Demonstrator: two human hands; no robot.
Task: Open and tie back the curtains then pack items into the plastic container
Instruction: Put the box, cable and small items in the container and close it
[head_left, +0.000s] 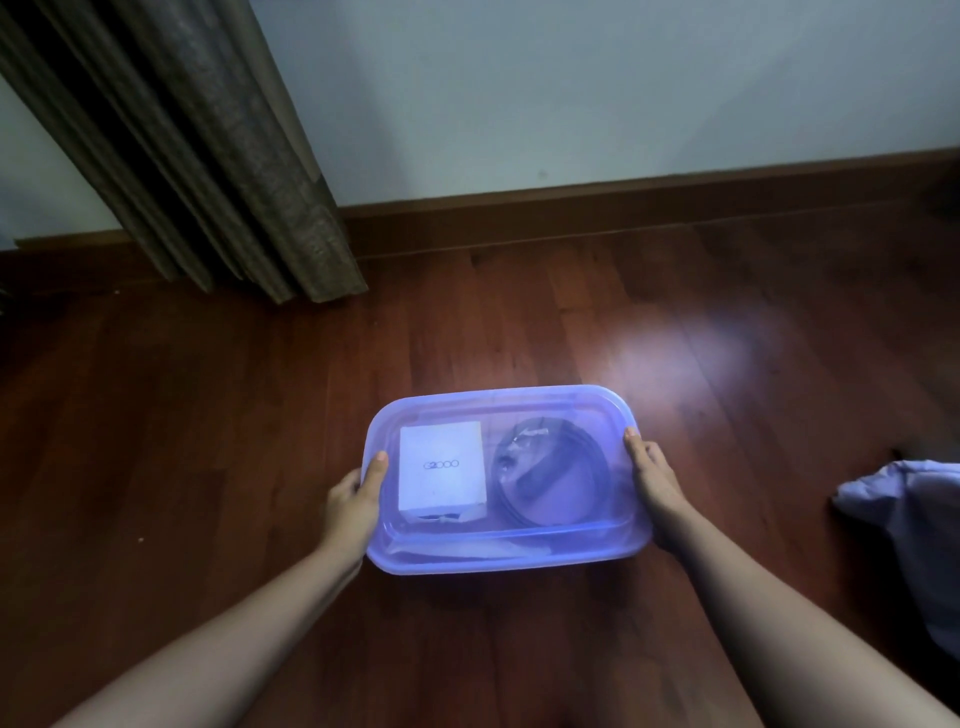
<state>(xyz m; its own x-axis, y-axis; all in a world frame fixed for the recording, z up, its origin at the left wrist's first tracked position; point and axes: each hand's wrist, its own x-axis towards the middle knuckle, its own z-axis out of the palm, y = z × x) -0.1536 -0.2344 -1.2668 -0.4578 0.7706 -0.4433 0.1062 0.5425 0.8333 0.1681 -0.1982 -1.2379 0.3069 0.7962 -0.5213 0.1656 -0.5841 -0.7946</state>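
A translucent blue plastic container with its lid on sits over the wooden floor in the middle of the view. Through the lid I see a white box on the left and a coiled dark cable on the right. My left hand grips the container's left end, thumb on the lid's rim. My right hand grips the right end the same way. The gathered brown curtain hangs at the upper left, its hem just above the floor.
The dark red wooden floor spreads all around the container. A pale wall and a brown skirting board run across the back. A crumpled light blue cloth lies at the right edge.
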